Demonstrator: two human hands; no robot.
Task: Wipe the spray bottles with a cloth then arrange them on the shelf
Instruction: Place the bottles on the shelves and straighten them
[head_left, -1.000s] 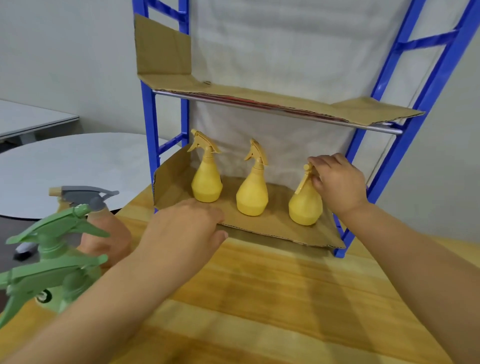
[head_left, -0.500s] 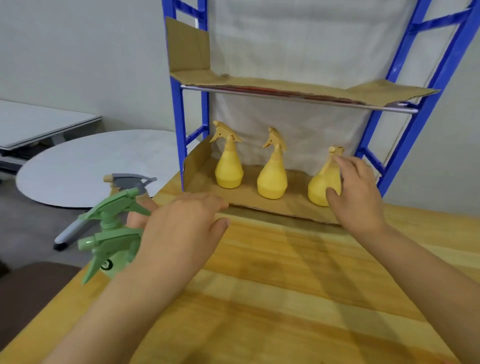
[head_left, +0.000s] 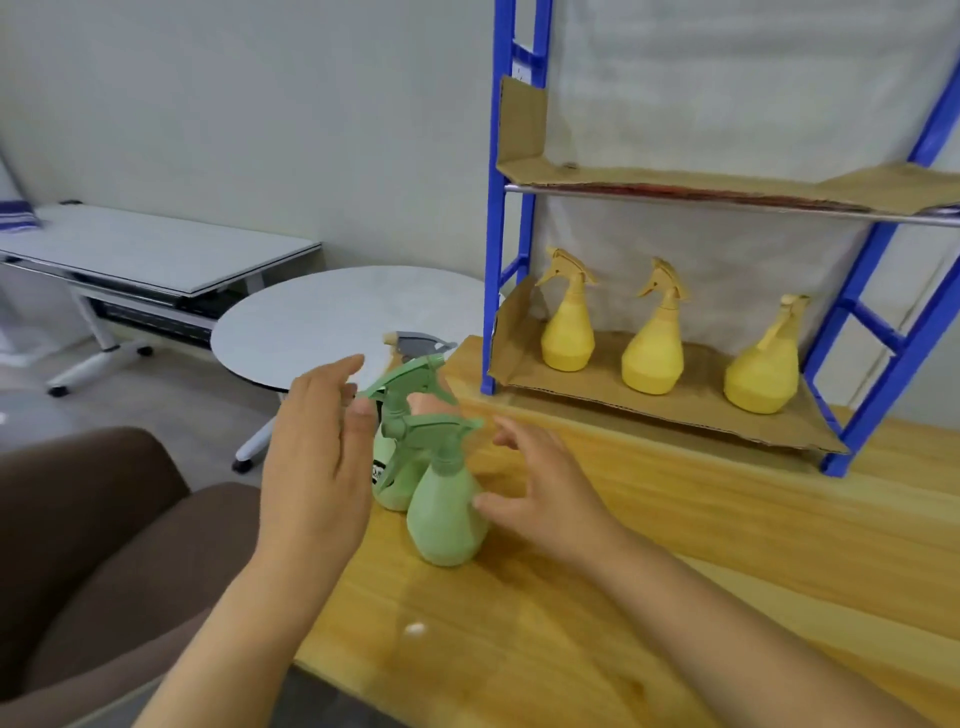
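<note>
Two green spray bottles stand at the wooden table's left end: the nearer one (head_left: 447, 514) in front, the second (head_left: 397, 457) just behind it. Behind them, an orange bottle with a grey trigger (head_left: 415, 345) is mostly hidden. My left hand (head_left: 317, 457) hovers open just left of the green bottles. My right hand (head_left: 540, 488) is open on their right, its thumb at the nearer bottle's side. Three yellow spray bottles (head_left: 566, 327) (head_left: 653, 348) (head_left: 762, 374) stand in a row on the cardboard-lined bottom shelf (head_left: 649, 415). No cloth is in view.
The blue metal rack (head_left: 496, 260) stands on the wooden table (head_left: 675, 545); its upper cardboard shelf (head_left: 675, 182) carries nothing. A round white table (head_left: 322, 317) and a white desk (head_left: 156, 249) stand to the left. A brown seat (head_left: 93, 530) is at the near left.
My right hand has left the right yellow bottle and swung left to the green bottles. My left hand moved there too. The view turned left and down.
</note>
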